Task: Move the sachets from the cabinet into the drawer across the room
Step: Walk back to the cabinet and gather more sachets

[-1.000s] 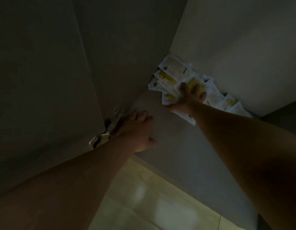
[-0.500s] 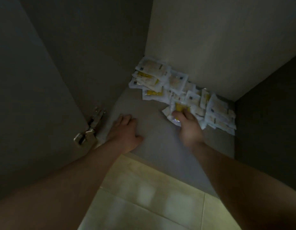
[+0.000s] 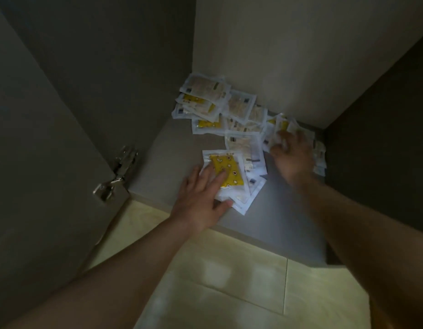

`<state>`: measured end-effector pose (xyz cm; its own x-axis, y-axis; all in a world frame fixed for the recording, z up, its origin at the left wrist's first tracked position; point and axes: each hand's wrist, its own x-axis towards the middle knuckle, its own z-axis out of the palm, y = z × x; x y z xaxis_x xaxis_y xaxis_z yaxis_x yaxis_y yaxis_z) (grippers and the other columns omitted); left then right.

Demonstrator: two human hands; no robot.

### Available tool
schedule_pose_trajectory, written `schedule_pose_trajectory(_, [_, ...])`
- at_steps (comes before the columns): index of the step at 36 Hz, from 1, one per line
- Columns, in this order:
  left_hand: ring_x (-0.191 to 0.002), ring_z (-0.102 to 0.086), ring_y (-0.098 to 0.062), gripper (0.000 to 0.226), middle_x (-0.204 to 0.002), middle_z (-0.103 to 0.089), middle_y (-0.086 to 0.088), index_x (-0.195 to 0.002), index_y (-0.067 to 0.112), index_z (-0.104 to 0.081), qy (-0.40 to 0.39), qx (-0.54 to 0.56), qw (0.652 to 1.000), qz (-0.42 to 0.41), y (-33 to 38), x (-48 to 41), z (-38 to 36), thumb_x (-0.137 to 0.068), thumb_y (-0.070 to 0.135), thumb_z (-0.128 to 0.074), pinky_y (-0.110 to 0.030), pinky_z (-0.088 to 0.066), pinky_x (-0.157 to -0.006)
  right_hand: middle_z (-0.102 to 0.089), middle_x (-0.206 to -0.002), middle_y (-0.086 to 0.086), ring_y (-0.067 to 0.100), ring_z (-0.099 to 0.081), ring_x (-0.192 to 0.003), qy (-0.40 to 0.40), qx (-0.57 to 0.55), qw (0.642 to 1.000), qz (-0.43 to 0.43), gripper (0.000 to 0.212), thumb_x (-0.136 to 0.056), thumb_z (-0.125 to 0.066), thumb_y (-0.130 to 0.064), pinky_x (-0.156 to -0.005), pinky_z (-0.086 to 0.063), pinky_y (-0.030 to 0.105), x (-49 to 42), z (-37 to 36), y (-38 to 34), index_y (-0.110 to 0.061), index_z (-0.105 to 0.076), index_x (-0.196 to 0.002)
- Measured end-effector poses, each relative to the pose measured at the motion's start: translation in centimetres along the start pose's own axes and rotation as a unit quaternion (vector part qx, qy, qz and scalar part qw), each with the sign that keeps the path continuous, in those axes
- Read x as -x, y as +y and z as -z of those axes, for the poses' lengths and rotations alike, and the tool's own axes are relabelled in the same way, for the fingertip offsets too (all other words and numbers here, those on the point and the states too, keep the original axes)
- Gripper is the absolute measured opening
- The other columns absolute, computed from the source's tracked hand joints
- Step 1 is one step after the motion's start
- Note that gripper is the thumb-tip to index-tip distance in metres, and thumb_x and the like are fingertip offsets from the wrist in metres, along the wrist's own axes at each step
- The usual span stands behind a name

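Since half a second ago, a small stack of flat white plastic sachets (image 3: 241,193) has been dragged toward six o'clock, near the front edge of the grey cabinet shelf (image 3: 288,222). So one bunch looks nearly ready to be lifted out.

One big loose pile of white and yellow sachets (image 3: 205,96) is left at twelve o'clock. More than ten are seen, too mixed up to be counted. About five are in the small stack.

Two hands are seen. The left hand (image 3: 201,200) is laid flat, fingers straight, on the top yellow sachet (image 3: 232,167). The right hand (image 3: 293,155) has been moved into the pile at two o'clock, fingers bent. It is blurred, so a hold cannot be told.

One silver metal hinge (image 3: 120,172) is at nine o'clock.
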<state>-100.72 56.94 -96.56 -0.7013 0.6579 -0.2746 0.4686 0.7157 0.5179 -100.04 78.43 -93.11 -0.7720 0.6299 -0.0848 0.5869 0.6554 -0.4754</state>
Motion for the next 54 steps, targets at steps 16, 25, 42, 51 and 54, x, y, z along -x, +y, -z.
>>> schedule_pose_trajectory(16, [-0.144, 0.017, -0.022, 0.059, -0.158, 0.009, 0.012, -0.146, 0.036, -0.014, -0.012, -0.11, 0.989, 0.101, -1.7, -0.9, 2.4, -0.094, 0.053, -0.035, -0.053, 0.003, -0.115, 0.011, -0.159, -0.003, 0.03, 0.008, -0.145, -0.202, 0.163, 0.965, 0.021, 0.071, -0.091, -0.044, -0.055, -0.113, -0.008, 0.055, 1.5, -1.1, 0.4, -0.043, -0.003, -0.148])
schedule_pose_trajectory(25, [-0.145, 0.011, -0.014, 0.045, -0.158, 0.001, 0.006, -0.138, 0.023, -0.032, 0.043, -0.048, 0.998, 0.015, -1.5, 0.4, 1.6, -0.095, 0.031, -0.045, -0.036, -0.001, -0.118, -0.006, -0.156, -0.013, 0.018, -0.004, -0.143, -0.14, 0.172, 0.973, 0.065, 0.069, -0.092, -0.043, -0.044, -0.112, -0.015, 0.042, 9.1, -2.5, 1.3, -0.032, -0.006, -0.15])
schedule_pose_trajectory(42, [-0.146, 0.012, -0.024, 0.078, -0.158, 0.013, 0.006, -0.148, 0.039, 0.007, -0.036, -0.231, 0.971, -0.045, 0.5, 1.9, 0.0, -0.089, 0.064, -0.037, -0.055, 0.007, -0.114, -0.014, -0.157, 0.0, 0.023, -0.014, -0.143, -0.131, 0.132, 0.982, 0.029, 0.069, -0.089, -0.054, -0.042, -0.115, -0.02, 0.041, 9.0, -1.1, 2.8, -0.019, -0.021, -0.145])
schedule_pose_trajectory(51, [-0.144, -0.002, -0.039, 0.081, -0.159, -0.007, -0.005, -0.148, 0.029, -0.023, -0.018, -0.25, 0.962, -0.112, 1.0, 3.3, 0.0, -0.082, -0.007, -0.054, -0.055, -0.011, -0.114, -0.007, -0.159, 0.0, 0.027, -0.013, -0.145, -0.117, 0.249, 0.956, 0.099, 0.055, -0.097, -0.039, -0.015, -0.114, -0.023, 0.037, 11.2, -1.6, 2.6, -0.02, -0.017, -0.147])
schedule_pose_trajectory(54, [-0.107, -0.061, -0.042, 0.087, -0.12, -0.065, -0.01, -0.109, 0.025, -0.07, 0.041, -0.287, 0.946, -0.148, 0.0, 3.2, -0.1, -0.029, -0.005, -0.088, -0.053, -0.052, -0.077, -0.011, -0.159, -0.002, 0.023, -0.016, -0.145, -0.104, 0.237, 0.957, 0.129, 0.059, -0.093, -0.035, -0.002, -0.112, -0.024, 0.031, 11.3, -1.0, 2.9, -0.02, -0.021, -0.147])
